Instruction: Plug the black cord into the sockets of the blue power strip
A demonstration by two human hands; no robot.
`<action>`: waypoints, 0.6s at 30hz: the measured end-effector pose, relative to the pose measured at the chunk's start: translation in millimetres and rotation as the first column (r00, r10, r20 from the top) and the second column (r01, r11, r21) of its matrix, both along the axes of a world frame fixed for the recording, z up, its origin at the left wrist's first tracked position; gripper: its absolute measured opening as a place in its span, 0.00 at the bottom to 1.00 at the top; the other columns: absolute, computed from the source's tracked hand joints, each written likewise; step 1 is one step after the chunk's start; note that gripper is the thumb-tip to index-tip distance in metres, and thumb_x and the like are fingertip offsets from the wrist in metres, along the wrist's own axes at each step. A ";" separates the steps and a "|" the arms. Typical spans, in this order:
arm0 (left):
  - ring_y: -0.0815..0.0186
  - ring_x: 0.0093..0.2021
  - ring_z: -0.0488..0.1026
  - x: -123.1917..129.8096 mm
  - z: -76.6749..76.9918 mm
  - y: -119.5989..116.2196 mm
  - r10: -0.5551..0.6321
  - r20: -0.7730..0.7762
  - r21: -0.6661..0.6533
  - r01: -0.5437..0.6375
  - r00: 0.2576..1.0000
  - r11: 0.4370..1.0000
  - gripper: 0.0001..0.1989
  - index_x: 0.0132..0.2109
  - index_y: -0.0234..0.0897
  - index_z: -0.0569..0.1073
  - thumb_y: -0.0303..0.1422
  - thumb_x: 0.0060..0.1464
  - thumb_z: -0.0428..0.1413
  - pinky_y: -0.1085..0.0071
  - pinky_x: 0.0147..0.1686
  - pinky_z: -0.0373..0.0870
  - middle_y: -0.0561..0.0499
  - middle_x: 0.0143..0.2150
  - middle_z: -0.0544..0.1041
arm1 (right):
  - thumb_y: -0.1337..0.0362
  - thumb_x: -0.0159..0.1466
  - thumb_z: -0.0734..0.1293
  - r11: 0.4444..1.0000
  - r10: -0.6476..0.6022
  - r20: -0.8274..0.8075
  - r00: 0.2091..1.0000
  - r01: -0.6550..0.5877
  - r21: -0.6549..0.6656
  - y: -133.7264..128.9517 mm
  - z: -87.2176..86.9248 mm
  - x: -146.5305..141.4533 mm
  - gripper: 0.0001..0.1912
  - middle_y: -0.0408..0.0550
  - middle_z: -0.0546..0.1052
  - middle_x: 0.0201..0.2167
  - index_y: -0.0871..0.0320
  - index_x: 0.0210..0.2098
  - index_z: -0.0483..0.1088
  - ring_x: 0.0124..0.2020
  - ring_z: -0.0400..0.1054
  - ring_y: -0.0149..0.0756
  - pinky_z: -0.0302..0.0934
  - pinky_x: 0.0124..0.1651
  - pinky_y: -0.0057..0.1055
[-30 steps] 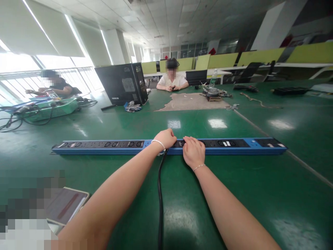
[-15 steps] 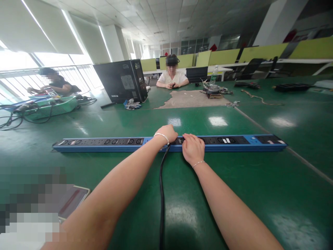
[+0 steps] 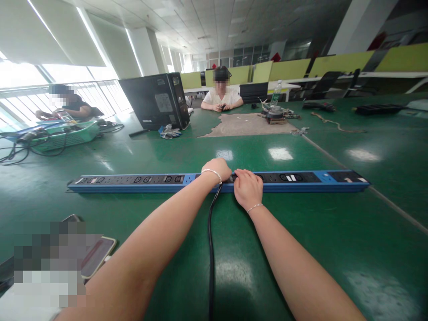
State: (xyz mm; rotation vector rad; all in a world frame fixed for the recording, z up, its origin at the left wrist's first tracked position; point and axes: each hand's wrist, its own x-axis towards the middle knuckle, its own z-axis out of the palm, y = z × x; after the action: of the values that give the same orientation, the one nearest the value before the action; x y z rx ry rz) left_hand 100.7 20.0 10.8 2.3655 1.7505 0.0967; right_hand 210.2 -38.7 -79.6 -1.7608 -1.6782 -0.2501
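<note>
Room behind power strip (image 3: 228,188); cable (image 3: 210,249) obstructs front.

Your left hand (image 3: 216,168): curled closed over the middle of the power strip (image 3: 127,180), forearm (image 3: 167,225) slanting in from the strip's near left. Your right hand (image 3: 249,189): palm down, fingers draped on the strip, forearm (image 3: 290,245) from its near right.

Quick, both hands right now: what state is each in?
Left hand: curled closed at the long blue-and-black power strip; grip hidden, flexible black cable running out below.
Right hand: open, laid over the strip.
</note>
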 end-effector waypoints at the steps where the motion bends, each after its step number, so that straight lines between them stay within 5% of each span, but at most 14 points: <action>1: 0.55 0.46 0.74 1.1 0.5 -0.7 0.003 0.001 0.002 -0.003 1.000 1.000 0.19 0.47 0.33 0.72 0.35 0.49 0.50 0.66 0.42 0.69 0.36 0.46 0.76 | 0.66 0.63 0.54 1.000 0.000 -0.002 1.000 0.000 0.000 0.1 -0.1 0.0 0.18 0.47 0.74 0.49 0.56 0.46 0.71 0.53 0.61 0.39 0.46 0.53 0.38; 18: 0.56 0.46 0.73 -5.0 -8.5 -9.3 0.064 0.060 -0.022 -0.063 0.996 0.998 0.19 0.49 0.37 0.69 0.35 0.51 0.47 0.65 0.41 0.69 0.39 0.47 0.76 | 0.66 0.62 0.55 1.000 -0.010 0.001 1.000 0.010 0.013 -1.0 0.6 -1.1 0.18 0.47 0.74 0.49 0.56 0.46 0.71 0.53 0.61 0.38 0.46 0.54 0.38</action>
State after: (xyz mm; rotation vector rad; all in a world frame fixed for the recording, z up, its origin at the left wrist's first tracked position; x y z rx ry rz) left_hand 95.7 10.7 2.3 2.2687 1.7899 0.1576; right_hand 209.1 -39.7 -78.9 -1.7603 -1.6651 -0.2657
